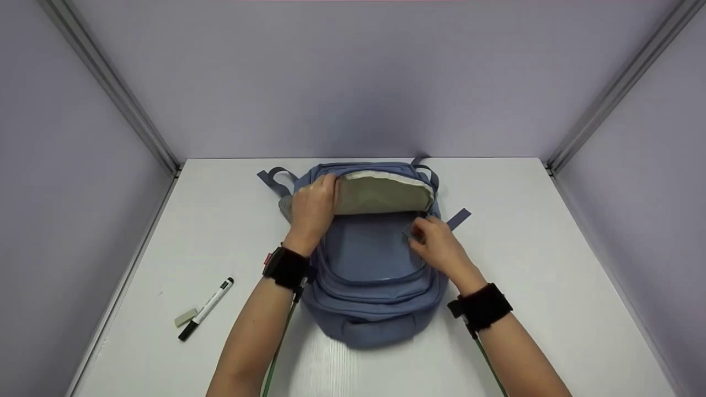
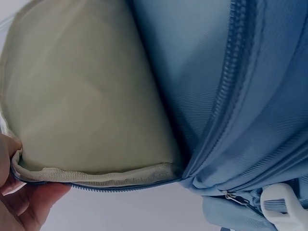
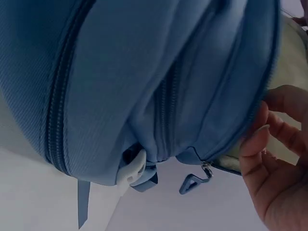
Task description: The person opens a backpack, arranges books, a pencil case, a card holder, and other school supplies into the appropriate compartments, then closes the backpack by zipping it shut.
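A blue backpack [image 1: 380, 309] lies on the white table, its front pocket unzipped. The pocket's flap [image 1: 383, 196] is raised, showing a beige lining [image 2: 86, 91]. My left hand [image 1: 314, 204] grips the flap's zipped edge at the left, thumb and fingers on either side of the rim. On the other side, my right hand [image 1: 438, 242] has curled fingers at the pocket's right edge, and its thumb and index finger pinch there beside the zipper teeth [image 3: 274, 57]. A zipper pull [image 3: 192, 183] dangles just below these fingertips.
Left of the backpack lie a white marker with black ends [image 1: 207, 309] and a small pale green block [image 1: 186, 317]. Straps [image 1: 273, 182] spread beside the bag. A white buckle [image 2: 281, 207] hangs at its side. Grey panels enclose the table at the back and sides.
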A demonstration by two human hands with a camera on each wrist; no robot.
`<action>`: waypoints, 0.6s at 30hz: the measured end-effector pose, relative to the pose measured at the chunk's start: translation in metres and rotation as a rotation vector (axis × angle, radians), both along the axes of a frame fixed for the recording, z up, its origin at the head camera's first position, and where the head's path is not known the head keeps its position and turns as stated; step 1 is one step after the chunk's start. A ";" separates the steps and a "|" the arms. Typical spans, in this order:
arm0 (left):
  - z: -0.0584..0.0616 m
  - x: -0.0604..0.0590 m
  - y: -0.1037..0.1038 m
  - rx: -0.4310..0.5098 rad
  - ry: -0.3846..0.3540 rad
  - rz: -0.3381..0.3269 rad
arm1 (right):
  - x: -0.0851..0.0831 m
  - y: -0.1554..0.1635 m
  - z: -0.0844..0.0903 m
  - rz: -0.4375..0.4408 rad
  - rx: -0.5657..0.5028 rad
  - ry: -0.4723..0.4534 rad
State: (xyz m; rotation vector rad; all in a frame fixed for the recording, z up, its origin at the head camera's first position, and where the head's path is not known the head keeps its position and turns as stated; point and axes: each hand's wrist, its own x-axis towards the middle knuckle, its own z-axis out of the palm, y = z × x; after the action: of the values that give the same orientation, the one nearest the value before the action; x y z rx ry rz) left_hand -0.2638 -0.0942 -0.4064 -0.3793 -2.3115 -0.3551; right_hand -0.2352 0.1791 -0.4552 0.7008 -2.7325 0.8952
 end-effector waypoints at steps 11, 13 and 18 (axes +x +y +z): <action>0.003 -0.001 -0.001 0.028 -0.009 -0.003 | -0.021 -0.017 -0.016 0.058 -0.032 0.040; 0.003 0.000 -0.001 0.036 -0.010 -0.009 | -0.020 -0.015 -0.017 0.087 -0.063 0.040; 0.002 0.001 -0.002 0.055 -0.007 -0.016 | -0.014 -0.009 -0.016 0.115 -0.102 0.061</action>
State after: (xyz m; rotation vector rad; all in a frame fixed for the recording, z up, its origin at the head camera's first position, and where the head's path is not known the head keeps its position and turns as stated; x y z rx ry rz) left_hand -0.2628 -0.0967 -0.4043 -0.3696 -2.3014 -0.4280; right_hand -0.2490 0.1701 -0.4713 0.8570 -2.5951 1.0127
